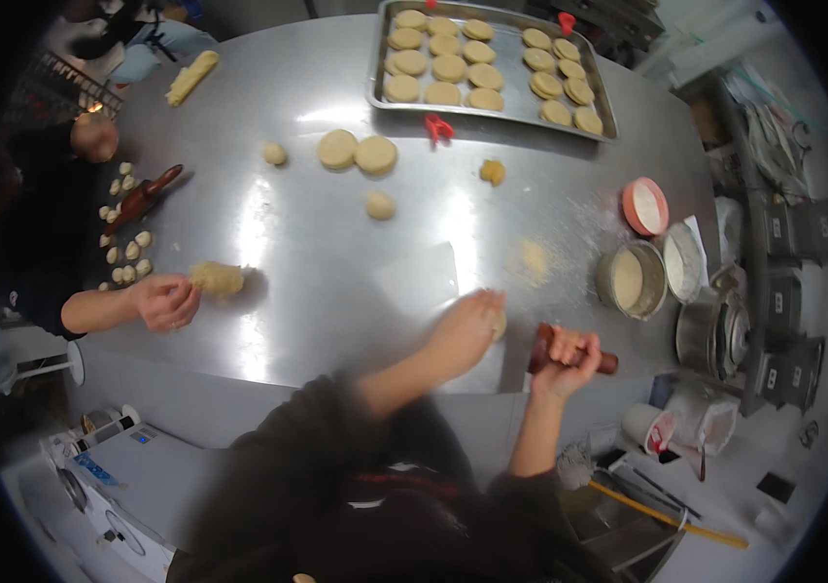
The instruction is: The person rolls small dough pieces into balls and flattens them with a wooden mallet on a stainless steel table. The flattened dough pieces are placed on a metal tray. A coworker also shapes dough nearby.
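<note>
My left hand (466, 337), blurred, is over the front part of the steel table (312, 291). A pale piece of dough (499, 327) shows at its fingers, mostly hidden by the hand. Just to the right, my right hand (567, 363) grips a red-brown wooden tool (541, 348), its handle sticking out past the fingers. Loose yellowish crumbs (535, 261) lie beyond my hands. Farther off are a dough ball (380, 205), two touching flat dough rounds (357, 151), another small ball (275, 153) and an orange-yellow lump (492, 172).
A metal sheet pan (516, 120) holds many dough rounds; a red clip-like piece (439, 128) lies by it. Right are a pink bowl (645, 206) and metal pots (631, 280). Left, a co-worker's hand (166, 302) holds dough (217, 278) near a rolling pin (143, 197).
</note>
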A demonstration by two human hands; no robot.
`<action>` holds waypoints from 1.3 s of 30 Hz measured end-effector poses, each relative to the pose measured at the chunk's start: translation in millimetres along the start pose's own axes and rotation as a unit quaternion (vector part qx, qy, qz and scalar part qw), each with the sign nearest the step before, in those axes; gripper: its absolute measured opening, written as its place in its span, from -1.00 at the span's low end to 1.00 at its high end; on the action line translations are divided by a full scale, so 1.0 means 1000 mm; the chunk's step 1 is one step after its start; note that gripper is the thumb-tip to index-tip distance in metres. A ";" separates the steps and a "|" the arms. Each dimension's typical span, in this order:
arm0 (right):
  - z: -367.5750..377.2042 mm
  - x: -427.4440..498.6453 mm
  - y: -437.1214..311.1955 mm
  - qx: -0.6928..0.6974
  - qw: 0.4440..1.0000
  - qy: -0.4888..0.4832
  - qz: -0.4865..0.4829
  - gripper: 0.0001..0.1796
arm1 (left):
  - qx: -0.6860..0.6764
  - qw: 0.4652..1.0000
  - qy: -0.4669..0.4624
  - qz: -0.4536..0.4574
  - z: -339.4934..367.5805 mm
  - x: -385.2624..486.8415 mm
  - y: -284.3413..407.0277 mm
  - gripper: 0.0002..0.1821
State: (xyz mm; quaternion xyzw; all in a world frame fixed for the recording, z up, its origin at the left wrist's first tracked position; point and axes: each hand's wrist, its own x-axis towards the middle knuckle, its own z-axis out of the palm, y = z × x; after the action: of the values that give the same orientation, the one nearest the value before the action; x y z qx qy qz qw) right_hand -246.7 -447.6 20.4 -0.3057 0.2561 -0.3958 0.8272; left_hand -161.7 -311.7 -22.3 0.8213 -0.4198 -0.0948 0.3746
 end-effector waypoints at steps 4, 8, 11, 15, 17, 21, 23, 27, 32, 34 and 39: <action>-0.021 -0.006 -0.013 0.023 1.000 -0.005 0.020 -0.72 | 0.045 0.998 -0.017 -0.029 0.003 0.020 -0.004 -0.65; -0.035 -0.007 -0.014 -0.022 1.000 -0.010 -0.003 -0.75 | -0.090 0.995 -0.029 -0.026 -0.010 0.015 -0.008 -0.83; -0.038 -0.006 -0.012 -0.045 0.999 -0.001 0.011 -0.76 | -0.203 0.972 -0.024 -0.116 -0.034 -0.005 -0.021 -0.80; -0.038 -0.003 -0.007 -0.062 0.998 0.018 0.027 -0.74 | -0.390 0.860 0.109 -0.310 -0.098 -0.037 -0.073 -0.77; -0.037 -0.001 -0.003 -0.063 0.997 0.021 0.047 -0.74 | -0.344 0.860 0.199 -0.319 -0.131 -0.046 -0.105 -0.75; -0.033 0.000 0.005 -0.079 0.995 -0.009 0.052 -0.74 | 0.085 0.927 0.220 -0.291 -0.176 -0.049 -0.154 -0.68; -0.030 0.001 0.007 -0.082 0.995 -0.001 0.060 -0.75 | 0.177 0.917 0.274 -0.228 -0.179 -0.042 -0.166 -0.60; -0.027 0.000 0.010 -0.100 0.993 -0.015 0.054 -0.77 | 0.228 0.919 0.224 -0.231 -0.151 -0.018 -0.170 -0.40; -0.024 -0.006 0.012 -0.112 0.991 -0.014 0.066 -0.76 | 0.263 0.917 0.133 -0.269 -0.124 -0.004 -0.156 -0.31; -0.024 -0.010 0.009 -0.106 0.992 -0.001 0.073 -0.75 | 0.260 0.910 0.151 -0.285 -0.129 0.000 -0.151 -0.29; -0.026 -0.018 -0.005 -0.109 0.994 -0.001 0.030 -0.79 | 0.254 0.928 0.190 -0.195 -0.145 0.008 -0.136 -0.25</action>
State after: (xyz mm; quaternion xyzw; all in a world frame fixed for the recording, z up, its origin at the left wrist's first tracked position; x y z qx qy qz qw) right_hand -276.5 -442.9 9.9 -0.3866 0.3059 -0.3402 0.8007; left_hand -4.0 -190.2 -13.5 0.9572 -0.1826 0.1016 0.2005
